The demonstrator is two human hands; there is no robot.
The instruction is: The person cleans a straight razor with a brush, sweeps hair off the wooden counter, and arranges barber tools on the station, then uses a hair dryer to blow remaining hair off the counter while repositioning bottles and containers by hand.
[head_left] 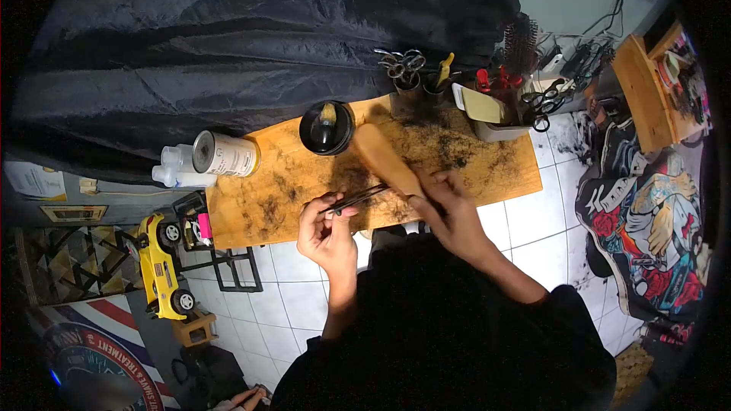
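a wooden table [282, 190], seen from above, is strewn with dark hair-like clippings. taking its middle as the centre of a clock, two bare hands meet over the near edge, around 6 o'clock.

the left hand [327, 234], at about 7 o'clock, has its fingers drawn narrow, pinching a slim dark tool [358, 199] between thumb and fingertips. the tool slants up toward 2 o'clock, its far end close to the flat tan tool; whether they touch, i cannot tell.

the right hand [451, 217], at about 4 o'clock, has its fingers curled around the near end of that flat tan tool [384, 158], which is long, smooth and rounded at its far end. it points toward 11 o'clock, above the wood.

a black bowl [311, 129] sits at 10 to 11 o'clock with a small light-tipped brush [328, 116] in it. at 9 o'clock stands a large pale can [232, 156], with clear plastic cups [177, 158] just beyond it. at 1 o'clock, metal scissors [402, 61] stand in a dark holder [407, 84]; at 2 o'clock is a pale open-topped tub [499, 132]. a black cloth [228, 46] hangs at 12 o'clock, and a yellow toy truck [163, 268] lies at 8 o'clock.
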